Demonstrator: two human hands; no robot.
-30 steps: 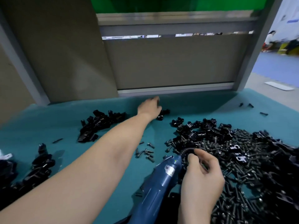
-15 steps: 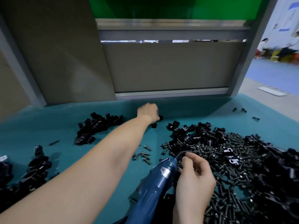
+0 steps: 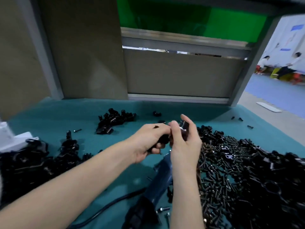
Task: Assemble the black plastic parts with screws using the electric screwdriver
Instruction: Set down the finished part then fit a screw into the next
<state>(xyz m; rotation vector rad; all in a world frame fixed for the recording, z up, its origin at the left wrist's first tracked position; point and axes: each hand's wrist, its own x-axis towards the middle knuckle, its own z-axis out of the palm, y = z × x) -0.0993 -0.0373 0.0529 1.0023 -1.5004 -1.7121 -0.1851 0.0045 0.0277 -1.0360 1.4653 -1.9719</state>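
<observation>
Two hands meet above the middle of the desk (image 3: 62,113). The left hand (image 3: 146,141) curls round a black part (image 3: 163,140), and the right hand (image 3: 184,146) pinches a second black piece (image 3: 184,127) just beside it; blur hides the detail. The blue screwdriver (image 3: 160,177) lies under the right forearm, near the front edge. Screws (image 3: 231,172) heap along the right edge, and spare parts (image 3: 33,161) pile at the left. Grey panels (image 3: 181,75) close off the back.

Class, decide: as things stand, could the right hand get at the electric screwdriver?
Probably yes: the electric screwdriver lies just below the right hand, nothing between, though that hand is holding a black part.
</observation>
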